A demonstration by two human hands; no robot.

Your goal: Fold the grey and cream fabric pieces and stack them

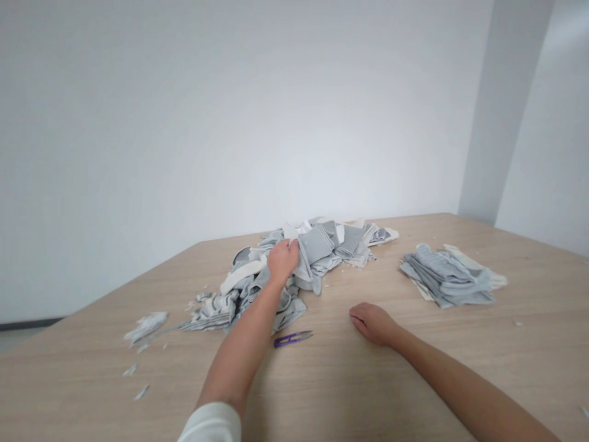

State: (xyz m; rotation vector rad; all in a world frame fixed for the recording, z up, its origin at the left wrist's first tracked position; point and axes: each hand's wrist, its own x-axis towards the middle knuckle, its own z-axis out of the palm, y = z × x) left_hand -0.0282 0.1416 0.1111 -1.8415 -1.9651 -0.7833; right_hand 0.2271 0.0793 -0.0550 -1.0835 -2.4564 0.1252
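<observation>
My left hand (282, 261) reaches over a heap of grey, white and striped cloth pieces (257, 282). Its fingers are closed on the edge of a light grey cloth piece (302, 267) that hangs down from the hand's right side. My right hand (372, 323) rests on the table, curled closed, with nothing visible in it. Between the two forearms lies a pair of purple-handled thread snips (292, 338), blades pointing right.
To the right, a loose stack of grey and cream cloth pieces (448, 277) lies on the wooden table (340, 393). White scraps (146, 326) are scattered at the left. Behind the table stands a white wall (276, 110).
</observation>
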